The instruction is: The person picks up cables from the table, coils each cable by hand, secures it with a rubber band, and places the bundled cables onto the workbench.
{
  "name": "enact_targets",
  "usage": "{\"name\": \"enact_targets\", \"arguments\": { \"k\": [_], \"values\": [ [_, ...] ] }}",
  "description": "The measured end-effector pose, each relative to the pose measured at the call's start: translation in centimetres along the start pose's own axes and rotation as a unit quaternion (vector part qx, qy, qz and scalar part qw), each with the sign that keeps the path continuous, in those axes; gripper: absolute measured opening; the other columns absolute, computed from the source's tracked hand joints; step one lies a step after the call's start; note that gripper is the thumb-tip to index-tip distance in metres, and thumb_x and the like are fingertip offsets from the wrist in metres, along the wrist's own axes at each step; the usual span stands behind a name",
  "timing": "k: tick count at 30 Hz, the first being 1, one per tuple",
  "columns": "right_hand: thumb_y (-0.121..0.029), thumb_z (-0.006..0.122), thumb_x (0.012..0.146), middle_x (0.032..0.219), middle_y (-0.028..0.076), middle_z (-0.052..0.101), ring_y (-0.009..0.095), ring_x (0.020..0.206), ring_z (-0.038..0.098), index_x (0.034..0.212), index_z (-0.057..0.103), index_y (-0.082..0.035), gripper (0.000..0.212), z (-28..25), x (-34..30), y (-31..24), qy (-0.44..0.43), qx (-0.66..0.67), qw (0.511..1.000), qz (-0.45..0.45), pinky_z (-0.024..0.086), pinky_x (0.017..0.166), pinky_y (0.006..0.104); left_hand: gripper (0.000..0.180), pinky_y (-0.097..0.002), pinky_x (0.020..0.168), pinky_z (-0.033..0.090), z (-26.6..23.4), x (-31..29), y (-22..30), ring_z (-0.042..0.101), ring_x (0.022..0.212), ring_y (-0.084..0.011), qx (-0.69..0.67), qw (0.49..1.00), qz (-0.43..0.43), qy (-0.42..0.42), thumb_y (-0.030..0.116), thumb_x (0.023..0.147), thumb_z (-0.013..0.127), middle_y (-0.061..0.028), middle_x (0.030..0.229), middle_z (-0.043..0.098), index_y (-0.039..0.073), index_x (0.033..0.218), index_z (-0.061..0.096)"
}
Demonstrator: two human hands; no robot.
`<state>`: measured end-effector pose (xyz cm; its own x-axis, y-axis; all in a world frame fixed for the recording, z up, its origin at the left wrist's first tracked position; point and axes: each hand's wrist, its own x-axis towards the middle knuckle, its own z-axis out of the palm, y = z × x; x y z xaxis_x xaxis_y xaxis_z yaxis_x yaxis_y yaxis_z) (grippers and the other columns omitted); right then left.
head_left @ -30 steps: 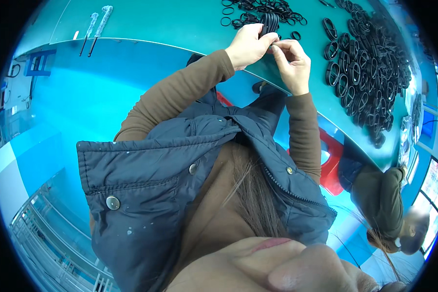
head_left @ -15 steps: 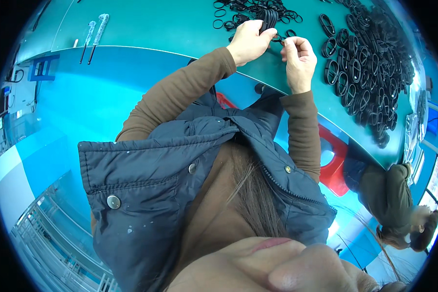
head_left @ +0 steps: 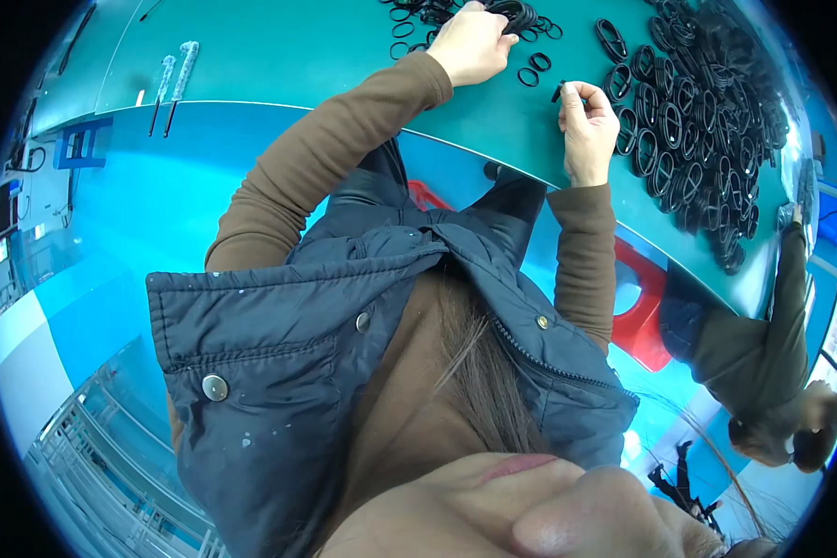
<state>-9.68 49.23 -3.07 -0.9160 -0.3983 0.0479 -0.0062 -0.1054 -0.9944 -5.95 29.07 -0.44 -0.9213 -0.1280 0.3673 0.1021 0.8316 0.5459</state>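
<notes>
Toward the far edge of the view, my left hand [head_left: 472, 45] is closed round a coiled black cable [head_left: 515, 14], which partly hides behind its fingers. My right hand [head_left: 588, 126] is raised over the green table, to the right of the left one. Its thumb and forefinger pinch a small black piece [head_left: 558, 91], too small to identify. Between the hands, two small black rings [head_left: 534, 69] lie on the tabletop. More black rings [head_left: 403, 30] are scattered beside my left hand.
Many coiled black cables [head_left: 681, 130] cover the right side of the green table [head_left: 288, 56]. Two thin black-tipped tools with wrapped handles [head_left: 184, 74] lie at the left edge. A red stool [head_left: 644, 307] stands below the table; another person [head_left: 753, 344] is at the right.
My left hand has moved slightly away from me with the cable. My right hand has drawn apart to the right, the small black piece between its fingers. The other person's arm now reaches to the table.
</notes>
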Motion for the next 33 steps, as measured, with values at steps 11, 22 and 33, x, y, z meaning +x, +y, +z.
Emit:
{"name": "enact_targets", "arguments": {
  "k": [11,22,33],
  "values": [
    [-0.013,0.066,0.080,0.076,0.005,0.058,0.009,0.052,0.049,0.080,0.061,-0.001,0.012,1.9,0.1,-0.6,0.054,-0.229,0.958,-0.163,0.042,0.051,0.0238,0.013,-0.0450,0.073,0.047,-1.8,0.0,1.1,0.054,0.081,-0.0421,0.112,0.986,0.057,0.112,0.009,0.080,0.059,-0.0272,0.092,0.048,-0.004,0.081,0.057],
    [-0.013,0.064,0.081,0.071,0.006,0.060,0.011,0.051,0.052,0.080,0.059,-0.001,0.013,2.7,0.4,-1.0,0.051,-0.257,0.955,-0.141,0.043,0.051,0.0259,0.020,-0.0473,0.068,0.043,-4.4,1.6,0.5,0.052,0.075,-0.0414,0.070,0.993,0.075,0.065,0.014,0.081,0.058,-0.0251,0.075,0.053,-0.004,0.073,0.055],
    [-0.014,0.065,0.083,0.066,0.002,0.060,0.004,0.052,0.050,0.082,0.060,-0.002,0.013,3.2,0.3,-2.0,-0.015,0.048,0.997,-0.066,0.041,0.048,0.0208,0.023,-0.0234,0.059,0.047,-4.8,1.0,0.4,0.058,0.065,-0.0108,-0.484,0.821,-0.214,-0.216,0.018,0.090,0.057,-0.0031,0.075,0.062,-0.003,0.086,0.064]
  ]
}}
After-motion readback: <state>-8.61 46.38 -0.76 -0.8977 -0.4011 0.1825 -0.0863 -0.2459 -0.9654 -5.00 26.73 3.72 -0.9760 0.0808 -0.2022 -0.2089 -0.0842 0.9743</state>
